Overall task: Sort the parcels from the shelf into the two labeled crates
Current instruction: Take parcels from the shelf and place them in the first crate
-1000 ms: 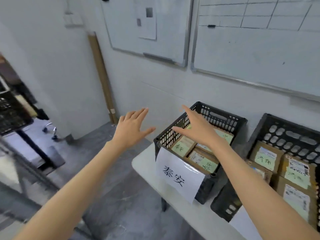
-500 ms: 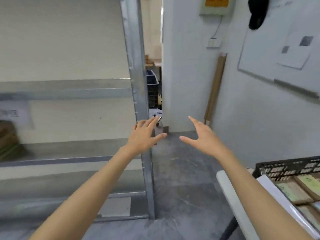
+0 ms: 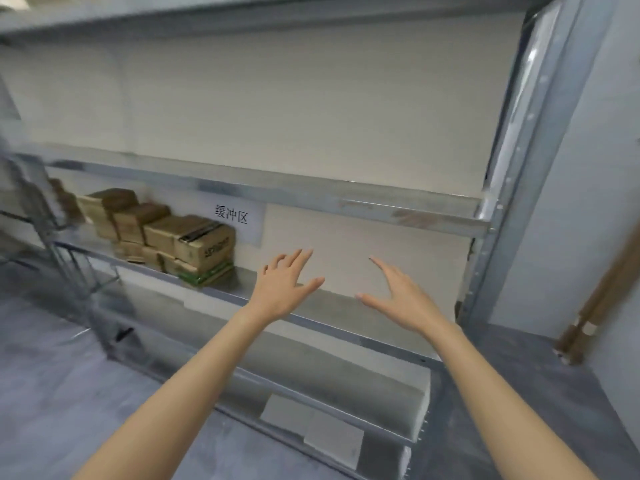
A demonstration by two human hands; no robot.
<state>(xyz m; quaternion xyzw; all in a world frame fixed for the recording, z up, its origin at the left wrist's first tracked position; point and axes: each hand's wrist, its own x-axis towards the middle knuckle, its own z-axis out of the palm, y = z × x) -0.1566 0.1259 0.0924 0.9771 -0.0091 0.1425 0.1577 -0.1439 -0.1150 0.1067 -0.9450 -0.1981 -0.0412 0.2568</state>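
Hands (image 3: 341, 294) outstretched, fingers spread, before shelf (image 3: 408, 220)

Brown cardboard parcels (image 3: 194, 244), taped, stacked two layers high in a row, toward the left end of the grey metal shelf (image 3: 349, 330), near its front edge

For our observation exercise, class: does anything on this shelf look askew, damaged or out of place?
Nothing looks damaged or spilled. The cardboard parcels sit in an uneven pile at the left of the metal shelf; the lowest, green-edged parcel juts toward its front edge. Blur hides finer detail.
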